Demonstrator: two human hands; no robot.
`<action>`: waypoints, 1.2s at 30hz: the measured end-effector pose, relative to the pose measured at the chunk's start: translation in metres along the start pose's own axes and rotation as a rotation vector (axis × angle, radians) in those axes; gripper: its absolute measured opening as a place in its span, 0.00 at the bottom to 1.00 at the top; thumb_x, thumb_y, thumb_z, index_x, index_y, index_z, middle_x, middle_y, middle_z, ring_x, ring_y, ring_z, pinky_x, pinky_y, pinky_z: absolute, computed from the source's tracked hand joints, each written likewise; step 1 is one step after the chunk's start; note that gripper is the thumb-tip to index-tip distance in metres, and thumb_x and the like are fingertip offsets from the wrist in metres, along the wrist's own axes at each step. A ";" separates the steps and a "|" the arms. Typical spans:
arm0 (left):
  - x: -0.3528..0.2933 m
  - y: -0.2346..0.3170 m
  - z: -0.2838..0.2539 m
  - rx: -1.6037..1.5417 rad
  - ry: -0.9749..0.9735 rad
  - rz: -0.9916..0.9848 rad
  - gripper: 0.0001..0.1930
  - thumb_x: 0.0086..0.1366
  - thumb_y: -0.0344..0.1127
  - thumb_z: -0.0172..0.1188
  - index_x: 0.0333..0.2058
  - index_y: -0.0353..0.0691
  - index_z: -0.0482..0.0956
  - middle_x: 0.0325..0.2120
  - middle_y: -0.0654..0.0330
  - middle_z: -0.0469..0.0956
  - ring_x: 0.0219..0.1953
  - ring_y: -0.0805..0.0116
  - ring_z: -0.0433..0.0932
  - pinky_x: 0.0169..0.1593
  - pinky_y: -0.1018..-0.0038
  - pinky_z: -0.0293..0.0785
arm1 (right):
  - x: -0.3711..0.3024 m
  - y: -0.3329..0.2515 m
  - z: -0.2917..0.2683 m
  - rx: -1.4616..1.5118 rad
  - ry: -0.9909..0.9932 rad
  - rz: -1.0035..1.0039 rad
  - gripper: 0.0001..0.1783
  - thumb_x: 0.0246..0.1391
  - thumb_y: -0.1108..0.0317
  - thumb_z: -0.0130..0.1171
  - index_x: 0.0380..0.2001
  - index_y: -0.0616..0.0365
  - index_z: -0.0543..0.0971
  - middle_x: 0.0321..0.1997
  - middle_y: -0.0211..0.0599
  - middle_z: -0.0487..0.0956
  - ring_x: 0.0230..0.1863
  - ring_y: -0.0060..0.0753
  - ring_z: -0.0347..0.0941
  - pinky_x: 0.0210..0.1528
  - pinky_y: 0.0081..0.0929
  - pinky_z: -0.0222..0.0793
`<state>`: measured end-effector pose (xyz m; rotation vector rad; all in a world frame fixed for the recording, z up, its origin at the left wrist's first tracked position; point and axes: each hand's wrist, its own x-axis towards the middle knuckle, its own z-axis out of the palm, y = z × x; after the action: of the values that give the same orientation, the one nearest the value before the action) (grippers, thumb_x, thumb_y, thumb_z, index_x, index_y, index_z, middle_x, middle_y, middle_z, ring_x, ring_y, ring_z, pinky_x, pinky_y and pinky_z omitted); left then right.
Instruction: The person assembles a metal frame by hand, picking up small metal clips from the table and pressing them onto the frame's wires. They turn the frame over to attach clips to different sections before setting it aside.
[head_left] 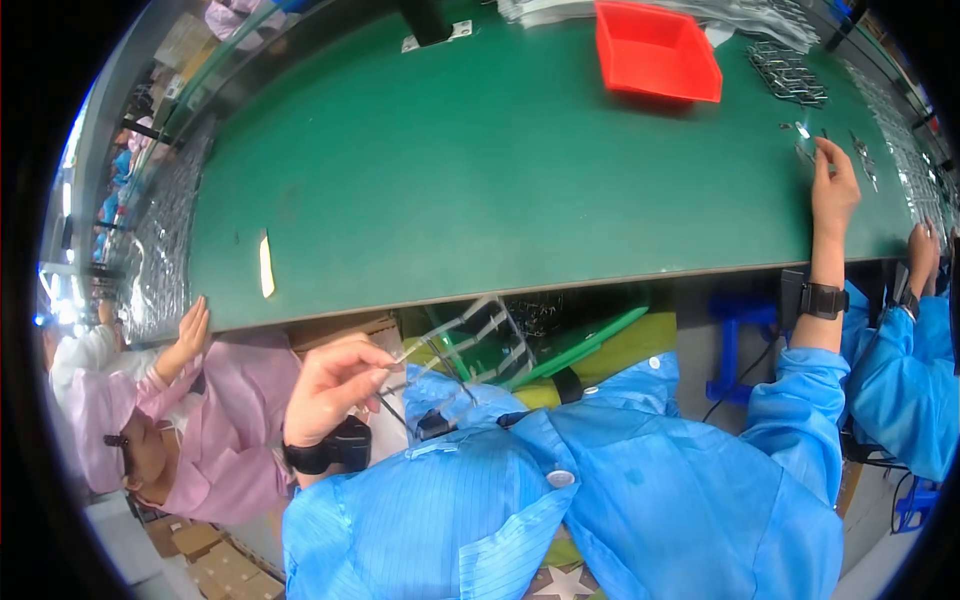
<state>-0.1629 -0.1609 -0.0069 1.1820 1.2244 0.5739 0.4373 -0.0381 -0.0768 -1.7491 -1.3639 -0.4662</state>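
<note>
The left hand [335,385] pinches one end of a thin, shiny grey frame with bars like a ladder [483,333]. Its thumb and first finger are clamped on the frame, which is up in the air, in front of the flat green counter [430,190]. The right hand [837,185] is at the counter's right end, near a small shiny silver piece [803,130]. Its fingers are close together, but I cannot tell if they grip anything. A red plastic bin [655,48] sits at the back, left of a pile of dark, bent wire pieces [787,72].
</note>
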 end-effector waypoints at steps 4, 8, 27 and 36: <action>0.012 -0.070 -0.009 0.072 -0.059 -0.295 0.09 0.61 0.33 0.56 0.36 0.34 0.78 0.29 0.64 0.78 0.20 0.81 0.71 0.24 0.84 0.67 | -0.006 -0.012 0.002 0.011 -0.028 0.054 0.08 0.53 0.68 0.56 0.37 0.50 0.80 0.37 0.30 0.80 0.36 0.29 0.77 0.39 0.24 0.71; 0.057 -0.108 0.001 -0.122 -0.035 -0.302 0.12 0.63 0.38 0.56 0.37 0.34 0.78 0.30 0.62 0.80 0.22 0.81 0.73 0.26 0.86 0.69 | -0.004 -0.014 -0.002 -0.012 -0.015 0.038 0.08 0.53 0.68 0.56 0.37 0.51 0.80 0.37 0.32 0.80 0.36 0.30 0.77 0.40 0.24 0.71; 0.140 0.128 0.102 0.568 -0.547 0.361 0.14 0.64 0.37 0.54 0.43 0.33 0.75 0.27 0.54 0.78 0.23 0.69 0.77 0.29 0.75 0.73 | 0.090 -0.065 -0.024 0.049 -0.332 0.069 0.09 0.47 0.67 0.57 0.33 0.58 0.79 0.36 0.43 0.80 0.36 0.43 0.77 0.39 0.34 0.72; 0.233 0.101 0.107 -0.085 -0.621 0.065 0.14 0.68 0.37 0.49 0.44 0.31 0.73 0.31 0.57 0.78 0.27 0.75 0.77 0.30 0.83 0.73 | 0.133 -0.012 0.056 -0.540 -0.497 0.126 0.18 0.48 0.73 0.51 0.43 0.47 0.76 0.44 0.43 0.74 0.49 0.48 0.69 0.49 0.42 0.69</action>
<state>0.0309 0.0342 -0.0203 1.2077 0.6284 0.2665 0.4598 0.0870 -0.0083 -2.5037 -1.5420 -0.3611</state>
